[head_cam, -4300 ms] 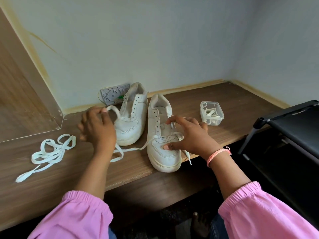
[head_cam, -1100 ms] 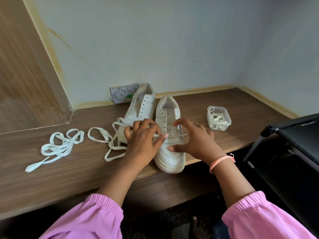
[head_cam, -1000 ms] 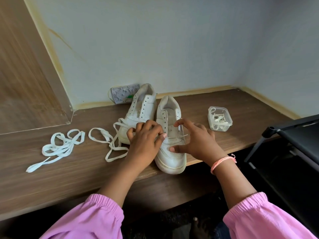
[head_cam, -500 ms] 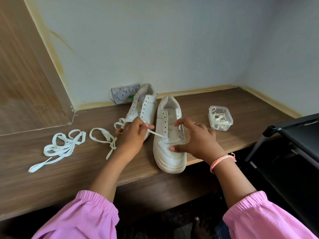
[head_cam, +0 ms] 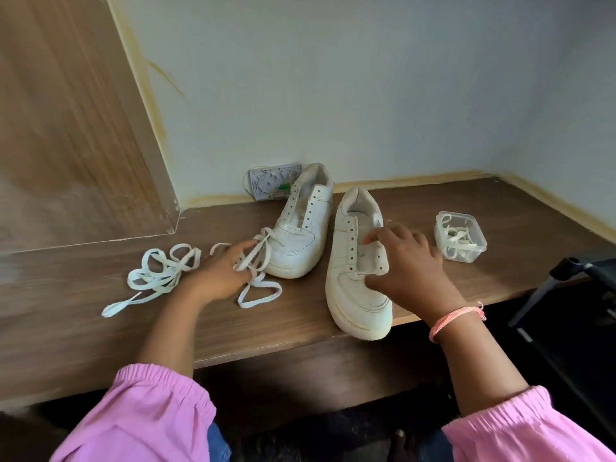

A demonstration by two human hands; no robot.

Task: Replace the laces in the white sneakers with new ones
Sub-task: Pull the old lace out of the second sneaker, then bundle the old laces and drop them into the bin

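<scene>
Two white sneakers stand on the wooden shelf (head_cam: 300, 331), both with bare eyelets. My right hand (head_cam: 408, 270) grips the right sneaker (head_cam: 350, 295) over its right eyelet flap, thumb on the vamp and index finger near the tongue. My left hand (head_cam: 218, 273) lies low on the shelf in front of the left sneaker (head_cam: 301, 235) and holds a loose white lace (head_cam: 258, 290), which loops across its fingers and onto the wood. A second loose lace (head_cam: 160, 273) lies in a heap further left.
A small clear plastic tub (head_cam: 461, 236) with laces in it sits to the right of the sneakers. A patterned card (head_cam: 271, 181) leans on the wall behind the left sneaker. A wooden panel (head_cam: 73, 128) rises at left, and a black rack (head_cam: 580, 271) stands at right.
My left hand has pulled the lace out of the right sneaker and carried it left and down to the shelf. My right hand has stayed on the right sneaker.
</scene>
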